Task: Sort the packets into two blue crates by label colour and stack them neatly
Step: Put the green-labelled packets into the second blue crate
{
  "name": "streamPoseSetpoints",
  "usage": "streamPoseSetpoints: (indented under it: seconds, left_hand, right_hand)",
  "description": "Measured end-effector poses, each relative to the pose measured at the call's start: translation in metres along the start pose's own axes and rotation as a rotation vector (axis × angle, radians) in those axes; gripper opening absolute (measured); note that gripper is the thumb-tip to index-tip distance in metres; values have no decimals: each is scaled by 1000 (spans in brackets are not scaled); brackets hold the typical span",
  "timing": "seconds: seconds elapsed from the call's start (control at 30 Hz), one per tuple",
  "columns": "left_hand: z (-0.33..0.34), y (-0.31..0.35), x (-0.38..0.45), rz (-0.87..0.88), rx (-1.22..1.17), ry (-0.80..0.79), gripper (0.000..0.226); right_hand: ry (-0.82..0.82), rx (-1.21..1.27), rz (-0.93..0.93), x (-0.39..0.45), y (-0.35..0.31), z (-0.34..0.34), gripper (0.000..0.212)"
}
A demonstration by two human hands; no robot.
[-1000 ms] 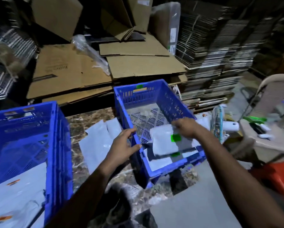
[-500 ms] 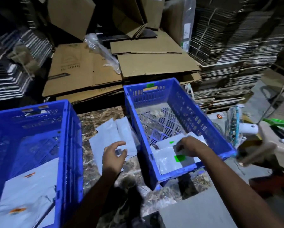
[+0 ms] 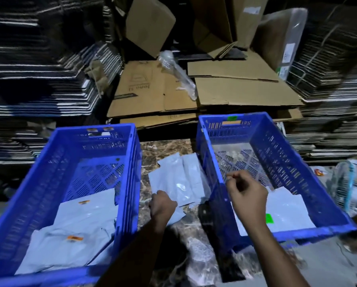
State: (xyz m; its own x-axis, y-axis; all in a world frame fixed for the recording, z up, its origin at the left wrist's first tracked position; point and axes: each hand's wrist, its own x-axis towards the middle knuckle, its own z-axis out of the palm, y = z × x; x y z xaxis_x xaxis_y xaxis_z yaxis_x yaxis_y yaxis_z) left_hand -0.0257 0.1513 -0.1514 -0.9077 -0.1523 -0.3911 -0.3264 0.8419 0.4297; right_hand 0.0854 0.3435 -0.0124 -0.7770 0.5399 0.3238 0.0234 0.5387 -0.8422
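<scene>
Head view shows your two blue crates side by side on the marble-patterned table (image 3: 165, 150). At eight o'clock, the left crate (image 3: 39, 183) holds pale grey packets with orange labels (image 3: 75, 238), laid flat over the near half of its floor. At four o'clock, the right crate (image 3: 281, 146) holds packets with a green label (image 3: 269, 218) at its near end, its far floor bare mesh.

Between the crates, at about six o'clock, loose packets (image 3: 177, 183) lie overlapping on the table, labels hidden. Your left hand (image 3: 162, 206) rests on the near edge of that pile, fingers curled down onto a packet; whether it pinches one you cannot tell. Your right hand (image 3: 245, 193) hovers over the right crate's left wall, fingers loosely curled, holding nothing.

Packets look smooth, glossy and slightly creased.
</scene>
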Motion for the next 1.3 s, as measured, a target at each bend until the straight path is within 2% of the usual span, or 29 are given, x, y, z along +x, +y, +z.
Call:
streamPoseSetpoints:
  seconds: [0.1, 0.23, 0.3, 0.4, 0.43, 0.5, 0.57, 0.67, 0.77, 0.8, 0.87, 0.93, 1.03, 1.07, 1.1, 1.17, 1.23, 1.3]
  left_hand:
    - [-11, 3, -5, -4, -20, 13, 33]
    - [-41, 6, -27, 57, -272, 107, 22]
    - [-66, 9, -52, 157, -422, 170, 13]
    - [-104, 14, -96, 428, -381, 402, 15]
    - [-114, 15, -109, 532, -365, 448, 17]
    - [-126, 15, -127, 692, -360, 465, 15]
    - [-135, 9, -135, 720, -406, 417, 19]
    - [-155, 1, -143, 626, -658, 330, 22]
    - [-171, -3, -141, 508, -1075, -74, 30]
    - [-173, -5, -139, 485, -1137, -137, 33]
    - [-174, -10, -135, 479, -1124, -138, 42]
    - [-170, -13, -134, 489, -1050, -65, 47]
    - [-164, -16, -129, 354, -978, 140, 31]
    - [-165, -16, -129, 276, -1054, 103, 22]
    - [-168, -16, -131, 219, -1148, -3, 15]
    - [-171, -17, -138, 160, -1298, -230, 26]
    - [-173, -17, -142, 196, -1354, -351, 30]
    - [-170, -19, -139, 253, -1407, -390, 37]
  right_hand:
    - [-54, 83, 3, -11, -14, 17, 13]
    - [-190, 234, 149, -22, -21, 40, 16]
    - [-278, 282, 223, -25, -20, 49, 6]
    - [-463, 427, 286, -27, -35, 59, 23]
    - [-492, 454, 265, -28, -43, 63, 29]
    - [-475, 518, 218, -28, -59, 68, 26]
    - [-445, 653, 263, -27, -72, 67, 16]
    - [-555, 737, 317, -22, -76, 56, 22]
    - [-606, 756, 315, -16, -74, 48, 32]
    - [-613, 763, 311, -14, -73, 46, 34]
    - [-638, 779, 295, -12, -73, 43, 35]
    - [-636, 771, 251, -13, -73, 44, 34]
    - [-568, 708, 186, -16, -71, 49, 35]
    - [-555, 685, 162, -16, -70, 51, 37]
    - [-540, 652, 124, -15, -68, 52, 36]
    - [-517, 588, 38, -13, -63, 52, 29]
    - [-519, 526, -34, -10, -61, 52, 29]
    - [-537, 522, -45, -10, -62, 51, 27]
